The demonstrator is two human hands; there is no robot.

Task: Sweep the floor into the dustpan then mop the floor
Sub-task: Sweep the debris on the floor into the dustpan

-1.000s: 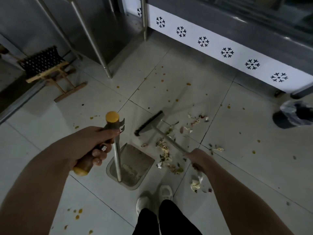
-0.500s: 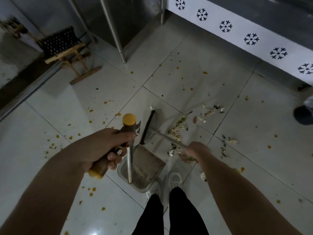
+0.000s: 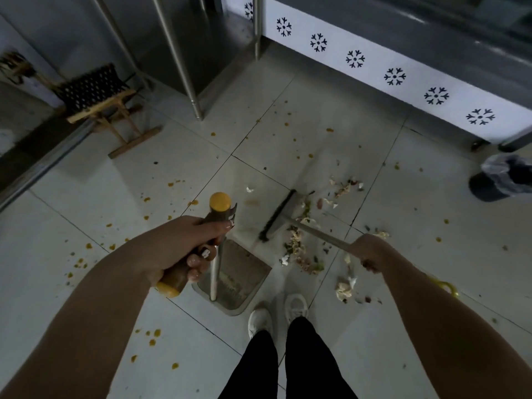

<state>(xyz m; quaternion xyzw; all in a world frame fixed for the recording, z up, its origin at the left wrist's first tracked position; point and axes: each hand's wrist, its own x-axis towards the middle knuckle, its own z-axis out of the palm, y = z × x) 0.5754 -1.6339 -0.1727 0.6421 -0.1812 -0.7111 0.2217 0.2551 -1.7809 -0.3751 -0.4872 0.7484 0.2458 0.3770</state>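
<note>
Two hands work at mid-frame. The left hand [image 3: 178, 246] grips the yellow-capped handle of the dustpan [image 3: 247, 269], which rests on the tiled floor [image 3: 316, 125] at lower centre, just above the white shoes [image 3: 295, 306]. The right hand [image 3: 365, 249] grips the metal shaft of the broom [image 3: 277, 216], whose head lies beside the food scraps [image 3: 299, 249], right of the pan.

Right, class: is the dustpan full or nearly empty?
Nearly empty: the dustpan shows only a thin pale streak inside, while the scraps lie on the floor beside it, by the broom head.
</note>
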